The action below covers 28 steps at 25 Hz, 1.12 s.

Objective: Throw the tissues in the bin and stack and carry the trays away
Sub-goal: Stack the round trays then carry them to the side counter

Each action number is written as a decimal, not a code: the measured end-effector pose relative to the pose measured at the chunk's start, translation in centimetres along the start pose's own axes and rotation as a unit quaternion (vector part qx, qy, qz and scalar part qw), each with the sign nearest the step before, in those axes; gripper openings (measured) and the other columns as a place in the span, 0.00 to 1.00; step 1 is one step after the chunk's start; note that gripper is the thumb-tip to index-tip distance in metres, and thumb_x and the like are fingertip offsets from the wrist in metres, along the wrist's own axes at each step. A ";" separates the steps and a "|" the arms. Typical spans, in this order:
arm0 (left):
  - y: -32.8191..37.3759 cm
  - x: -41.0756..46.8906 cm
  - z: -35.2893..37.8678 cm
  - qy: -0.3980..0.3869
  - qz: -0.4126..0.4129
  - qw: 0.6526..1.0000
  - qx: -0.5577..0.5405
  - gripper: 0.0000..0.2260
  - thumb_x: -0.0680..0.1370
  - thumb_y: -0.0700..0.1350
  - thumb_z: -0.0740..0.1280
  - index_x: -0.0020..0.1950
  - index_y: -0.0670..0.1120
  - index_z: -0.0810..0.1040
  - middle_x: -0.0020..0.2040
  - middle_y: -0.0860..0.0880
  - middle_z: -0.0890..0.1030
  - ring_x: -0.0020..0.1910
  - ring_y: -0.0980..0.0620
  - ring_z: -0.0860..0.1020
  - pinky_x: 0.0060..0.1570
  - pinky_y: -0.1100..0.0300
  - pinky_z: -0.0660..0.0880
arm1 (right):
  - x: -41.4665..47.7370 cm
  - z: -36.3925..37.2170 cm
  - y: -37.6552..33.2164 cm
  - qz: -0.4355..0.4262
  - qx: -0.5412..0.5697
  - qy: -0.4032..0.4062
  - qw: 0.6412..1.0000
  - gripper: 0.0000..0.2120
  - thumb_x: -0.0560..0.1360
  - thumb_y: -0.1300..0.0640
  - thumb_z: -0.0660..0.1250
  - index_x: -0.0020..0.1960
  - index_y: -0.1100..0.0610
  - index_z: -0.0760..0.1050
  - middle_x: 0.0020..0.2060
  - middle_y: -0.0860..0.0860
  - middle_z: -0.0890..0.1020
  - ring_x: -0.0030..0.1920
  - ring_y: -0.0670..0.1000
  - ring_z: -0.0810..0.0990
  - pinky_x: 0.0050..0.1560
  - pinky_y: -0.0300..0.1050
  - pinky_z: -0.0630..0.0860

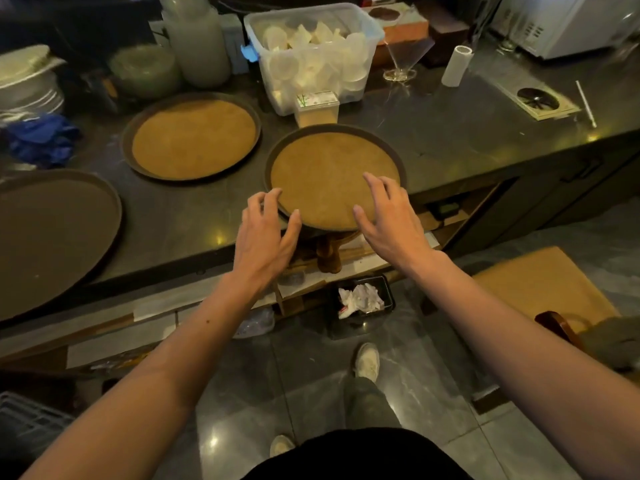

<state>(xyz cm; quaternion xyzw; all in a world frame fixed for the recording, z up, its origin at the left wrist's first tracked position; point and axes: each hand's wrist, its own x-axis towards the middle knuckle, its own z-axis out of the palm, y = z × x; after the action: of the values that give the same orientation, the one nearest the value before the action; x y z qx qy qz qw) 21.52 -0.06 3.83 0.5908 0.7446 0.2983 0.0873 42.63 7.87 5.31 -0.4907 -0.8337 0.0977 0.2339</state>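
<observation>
Three round trays lie on the dark counter. The nearest tray (329, 168) has a cork-brown lining and overhangs the counter's front edge. My left hand (266, 230) hovers at its near-left rim, fingers spread. Over its near-right rim is my right hand (388, 216), also spread and holding nothing. A second cork-lined tray (192, 136) sits behind and to the left. At the far left lies a larger dark tray (52, 237). Crumpled white tissues (360, 299) fill a small black bin (388, 291) on the floor below the counter.
A clear box of plastic cups (311, 53) stands behind the near tray, with a small toothpick box (317, 107) touching its far rim. Stacked plates (27, 88) and blue gloves (41, 138) are at left. A martini glass (401, 60), paper roll (457, 65) and a chair (540, 289) are right.
</observation>
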 end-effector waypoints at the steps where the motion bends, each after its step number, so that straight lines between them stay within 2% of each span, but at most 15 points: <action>1: 0.1 1.3 0.8 0.002 -0.012 1.000 0.001 0.26 0.80 0.60 0.56 0.73 0.48 0.61 0.70 0.42 0.66 0.65 0.44 0.69 0.59 0.49 0.72 | 1.2 0.3 1.3 0.000 0.004 -0.001 1.000 0.27 0.80 0.47 0.60 0.75 0.56 0.59 0.68 0.58 0.69 0.66 0.59 0.69 0.60 0.55 0.74; 5: 0.8 5.9 3.7 0.002 -0.066 0.998 0.025 0.26 0.79 0.59 0.57 0.73 0.48 0.61 0.70 0.41 0.65 0.65 0.42 0.69 0.58 0.46 0.72 | 5.9 1.4 6.6 0.031 0.021 -0.029 0.999 0.27 0.79 0.47 0.60 0.75 0.53 0.58 0.68 0.57 0.69 0.65 0.59 0.70 0.58 0.55 0.75; 12: 0.2 10.3 7.0 -0.032 -0.174 0.983 0.056 0.28 0.79 0.61 0.57 0.74 0.48 0.58 0.72 0.41 0.62 0.67 0.39 0.67 0.60 0.43 0.70 | 12.4 3.0 14.2 0.104 0.036 -0.096 0.989 0.28 0.79 0.44 0.60 0.75 0.52 0.55 0.70 0.58 0.66 0.68 0.60 0.67 0.61 0.58 0.73; 18: -2.6 13.6 7.5 -0.050 -0.220 0.973 0.053 0.29 0.79 0.59 0.59 0.75 0.47 0.58 0.72 0.39 0.62 0.68 0.37 0.66 0.62 0.41 0.69 | 15.2 5.5 16.5 0.156 0.015 -0.122 0.980 0.29 0.79 0.44 0.59 0.76 0.53 0.55 0.70 0.59 0.66 0.69 0.61 0.66 0.60 0.59 0.73; 23: -5.0 16.0 8.2 -0.080 -0.258 0.963 0.010 0.31 0.79 0.57 0.61 0.76 0.43 0.55 0.72 0.37 0.61 0.70 0.35 0.63 0.64 0.41 0.67 | 15.9 7.0 17.6 0.240 0.010 -0.139 0.961 0.31 0.80 0.45 0.60 0.77 0.55 0.53 0.71 0.60 0.64 0.71 0.61 0.64 0.63 0.58 0.70; 28: -6.7 17.6 9.4 -0.095 -0.281 0.955 -0.024 0.34 0.79 0.56 0.62 0.77 0.40 0.53 0.72 0.37 0.60 0.67 0.36 0.68 0.64 0.44 0.68 | 16.7 8.1 18.1 0.280 0.028 -0.134 0.950 0.33 0.79 0.43 0.60 0.77 0.57 0.54 0.70 0.59 0.67 0.69 0.60 0.68 0.64 0.57 0.69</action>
<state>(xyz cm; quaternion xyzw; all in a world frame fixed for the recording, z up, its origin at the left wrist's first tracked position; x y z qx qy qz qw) 15.49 18.67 -3.48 0.3809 0.8615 0.2222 0.2516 45.88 31.87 -3.96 -0.6802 -0.6833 0.2472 0.0966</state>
